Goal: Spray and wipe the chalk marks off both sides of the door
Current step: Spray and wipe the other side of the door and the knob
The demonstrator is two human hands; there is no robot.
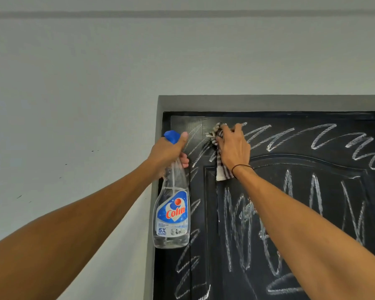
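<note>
While both arms reach up toward the top of a black door (290,213), the right hand (234,148) presses a striped cloth (220,167) against the upper left corner of the panel, fingers curled over the bunched fabric and a loose end hanging down past the wrist, where a thin black band (240,167) sits. The left hand (168,151) grips the neck of a clear spray bottle (172,213) with a blue trigger head, thumb raised along the nozzle; the bottle hangs upright in front of the door's left edge and the grey frame (158,126), its blue label reading "Colin" and "5X Shine". White chalk marks (275,137) zigzag across the top rail, down the left stile and over the recessed centre panel. A small patch at the top left corner, just left of the cloth, looks fainter, possibly wet, though the view is too soft to be sure. Pale grey wall (74,83) fills the rest.
</note>
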